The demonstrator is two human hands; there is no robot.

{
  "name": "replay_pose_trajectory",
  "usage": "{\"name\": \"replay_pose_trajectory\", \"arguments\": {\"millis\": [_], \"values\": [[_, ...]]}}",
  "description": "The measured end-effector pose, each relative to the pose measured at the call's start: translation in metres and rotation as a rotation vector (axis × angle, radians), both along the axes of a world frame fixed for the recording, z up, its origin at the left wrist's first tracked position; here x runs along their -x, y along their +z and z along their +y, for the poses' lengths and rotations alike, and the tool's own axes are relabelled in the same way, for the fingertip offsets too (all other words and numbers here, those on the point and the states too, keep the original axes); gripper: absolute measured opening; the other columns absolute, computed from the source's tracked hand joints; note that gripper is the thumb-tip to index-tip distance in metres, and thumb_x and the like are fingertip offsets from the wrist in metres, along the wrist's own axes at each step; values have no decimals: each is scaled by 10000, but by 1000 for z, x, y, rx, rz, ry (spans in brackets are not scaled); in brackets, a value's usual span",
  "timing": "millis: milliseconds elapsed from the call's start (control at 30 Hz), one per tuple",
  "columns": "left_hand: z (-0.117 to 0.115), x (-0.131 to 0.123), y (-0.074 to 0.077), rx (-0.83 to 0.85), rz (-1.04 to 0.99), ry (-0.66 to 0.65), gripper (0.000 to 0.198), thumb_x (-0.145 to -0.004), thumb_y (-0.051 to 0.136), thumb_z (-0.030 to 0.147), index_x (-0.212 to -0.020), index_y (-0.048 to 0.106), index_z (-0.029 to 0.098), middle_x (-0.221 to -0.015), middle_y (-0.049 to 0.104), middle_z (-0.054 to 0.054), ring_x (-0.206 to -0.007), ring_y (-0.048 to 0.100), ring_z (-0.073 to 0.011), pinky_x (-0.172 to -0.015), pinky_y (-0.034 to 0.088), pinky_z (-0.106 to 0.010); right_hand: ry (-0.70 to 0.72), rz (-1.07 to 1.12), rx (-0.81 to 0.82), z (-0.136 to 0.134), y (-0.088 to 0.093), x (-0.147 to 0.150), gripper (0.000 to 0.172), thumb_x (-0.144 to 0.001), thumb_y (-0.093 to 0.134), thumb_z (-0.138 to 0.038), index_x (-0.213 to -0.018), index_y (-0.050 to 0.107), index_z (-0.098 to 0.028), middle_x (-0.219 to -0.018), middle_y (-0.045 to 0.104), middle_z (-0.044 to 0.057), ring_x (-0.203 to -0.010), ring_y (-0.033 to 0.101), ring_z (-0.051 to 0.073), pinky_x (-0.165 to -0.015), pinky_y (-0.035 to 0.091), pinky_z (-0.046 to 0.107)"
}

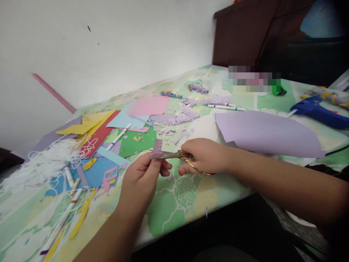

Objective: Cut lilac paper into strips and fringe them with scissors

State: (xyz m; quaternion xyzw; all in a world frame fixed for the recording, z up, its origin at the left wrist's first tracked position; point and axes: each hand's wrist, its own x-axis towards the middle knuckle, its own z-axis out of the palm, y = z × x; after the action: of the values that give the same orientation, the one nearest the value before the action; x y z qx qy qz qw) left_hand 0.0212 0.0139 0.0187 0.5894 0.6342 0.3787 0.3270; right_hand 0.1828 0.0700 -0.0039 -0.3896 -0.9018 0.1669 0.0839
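My left hand (143,178) pinches a small strip of fringed purple paper (157,147) between thumb and fingers, holding it upright just above the table. My right hand (203,155) grips gold-handled scissors (174,155), fingers through the loops, with the blades pointing left and meeting the base of the strip. Both hands hover over the near edge of the patterned green tablecloth (174,203).
A large lilac sheet (267,133) lies to the right. Fringed purple pieces (181,117), pink, blue, green, yellow and red paper, markers (226,107), paper scraps and tangled white string (43,163) cover the left and middle. A blue glue gun (319,111) lies far right.
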Motion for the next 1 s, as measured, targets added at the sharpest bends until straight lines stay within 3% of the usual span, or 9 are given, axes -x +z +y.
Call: {"name": "replay_pose_trajectory", "arguments": {"millis": [367, 633, 867, 1000], "values": [[0, -4, -5, -22, -12, -25, 185, -696, 470, 268, -563, 568, 184, -520, 589, 18, -484, 517, -100, -484, 395, -205, 8, -20, 17, -1, 1, 1, 530, -644, 344, -640, -656, 540, -148, -584, 523, 31, -478, 374, 95, -442, 208, 208], [1, -4, -3, 22, 4, -35, 190, -704, 453, 260, -573, 563, 179, -526, 581, 13, -524, 535, -116, -543, 416, -226, 26, -11, -25, 0, 2, 0, 504, -666, 339, -616, -634, 542, -156, -540, 503, 18, -461, 366, 95, -429, 194, 208], [4, -2, -8, 106, -115, -52, 164, -712, 447, 269, -653, 558, 164, -550, 596, 9, -538, 555, -120, -544, 426, -237, -2, -46, -30, 4, -2, 1, 536, -654, 323, -642, -643, 551, -157, -542, 515, 22, -470, 383, 101, -433, 198, 215], [4, 0, -15, 56, -164, -63, 158, -726, 446, 290, -697, 543, 169, -571, 588, 19, -517, 545, -104, -528, 423, -229, -19, -42, -13, 6, -3, 0, 548, -629, 334, -664, -644, 546, -159, -542, 514, 19, -473, 383, 101, -435, 202, 215]]}}
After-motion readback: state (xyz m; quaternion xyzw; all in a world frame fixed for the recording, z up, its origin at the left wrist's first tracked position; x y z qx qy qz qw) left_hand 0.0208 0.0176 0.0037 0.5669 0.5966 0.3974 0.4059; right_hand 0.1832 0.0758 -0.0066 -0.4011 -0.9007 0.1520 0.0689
